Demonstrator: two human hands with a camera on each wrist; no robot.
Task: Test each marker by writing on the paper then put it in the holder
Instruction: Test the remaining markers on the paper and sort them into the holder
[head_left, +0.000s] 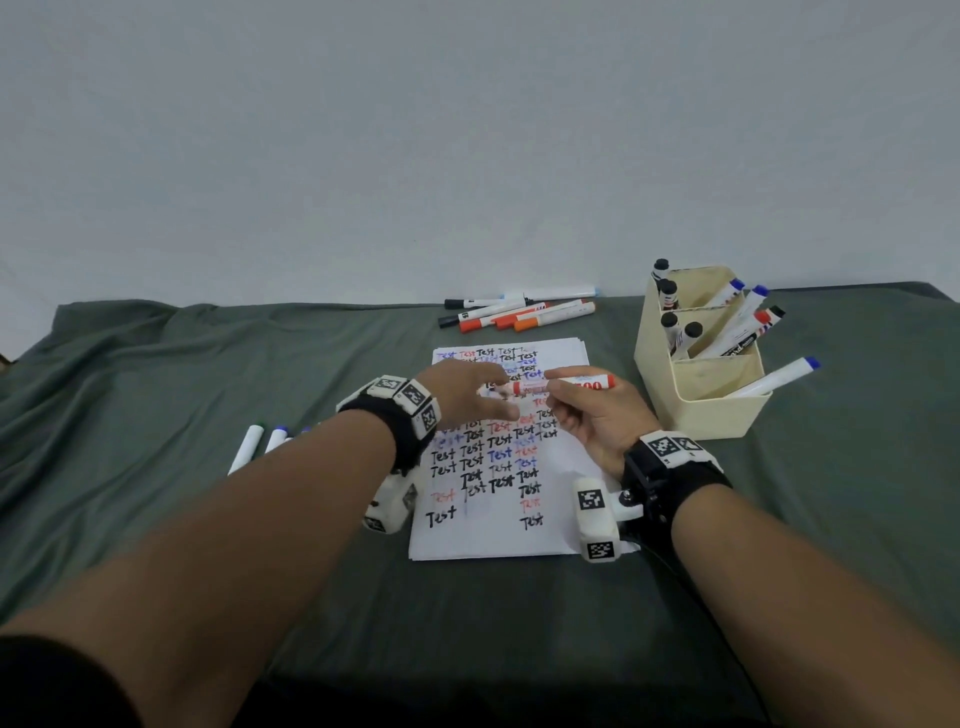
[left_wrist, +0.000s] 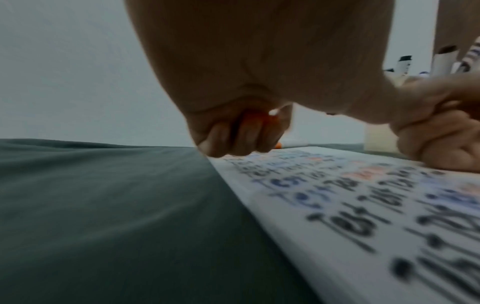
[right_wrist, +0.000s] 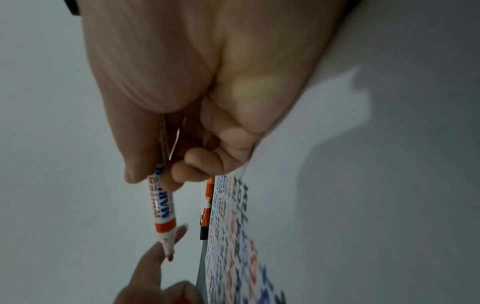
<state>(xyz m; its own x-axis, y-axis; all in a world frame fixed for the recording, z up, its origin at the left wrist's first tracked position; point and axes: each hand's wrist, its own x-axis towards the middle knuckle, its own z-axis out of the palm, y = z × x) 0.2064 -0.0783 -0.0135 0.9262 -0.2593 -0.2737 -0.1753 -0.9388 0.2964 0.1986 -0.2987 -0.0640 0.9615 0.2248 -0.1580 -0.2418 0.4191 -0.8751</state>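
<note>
two bare forearms with black wrist straps are seen nearest the head camera, reaching over a bench draped in a grey-green cloth (head_left: 156, 374). an uncapped red marker (head_left: 558, 387) is pinched between the thumb and fingers of the right hand (head_left: 592, 410), held roughly level above the paper (head_left: 483, 535), its bare tip pointed toward the left hand (head_left: 467, 389). in the left wrist view, the fingers (left_wrist: 241, 131) of the left hand are curled round something orange-red, apparently the cap. the paper is covered in rows of "test" in black, blue and red. a cream holder (head_left: 696, 410) with several markers in it stands just right of the paper. loose markers (head_left: 519, 312) lie beyond the paper, and more (head_left: 260, 444) lie to its left.
</note>
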